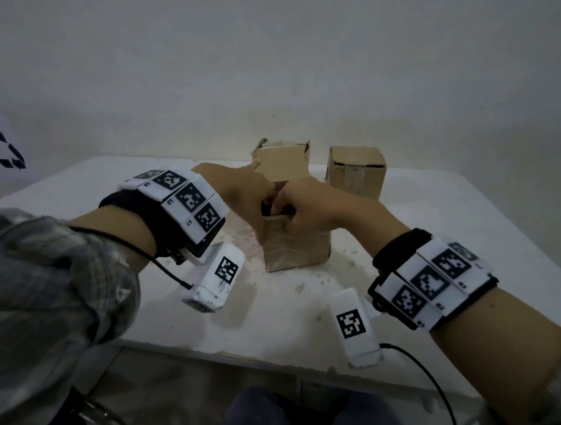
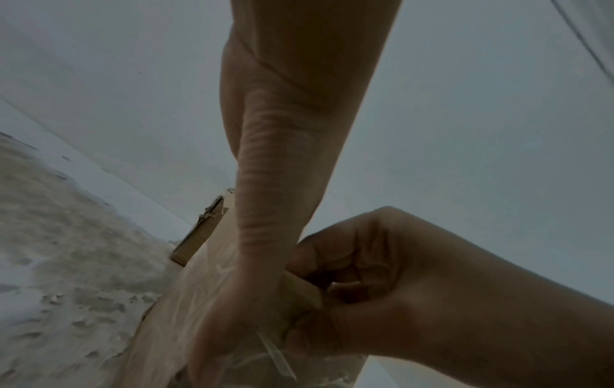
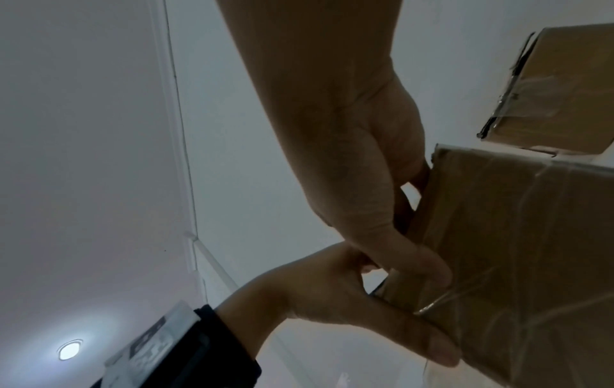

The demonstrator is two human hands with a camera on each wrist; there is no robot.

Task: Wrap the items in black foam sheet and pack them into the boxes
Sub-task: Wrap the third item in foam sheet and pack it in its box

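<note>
A small taped cardboard box [image 1: 297, 248] stands upright mid-table, and both hands meet at its open top. My left hand [image 1: 236, 195] grips the box's left rim; in the right wrist view its thumb [image 3: 432, 349] presses the outer face of the box [image 3: 531, 262]. My right hand [image 1: 304, 208] curls over the near rim, thumb outside and fingers hooked in. A dark patch of black foam [image 1: 266, 208] shows in the opening between the hands. In the left wrist view, my right hand [image 2: 398, 275] is curled at the box edge. The wrapped item is hidden.
Two more cardboard boxes stand behind, one in the middle [image 1: 283, 160] and one to the right [image 1: 356, 172], near the wall. The white table [image 1: 111, 194] has a chipped surface and a front edge close to my body. A white bag with a recycling mark [image 1: 3, 147] sits far left.
</note>
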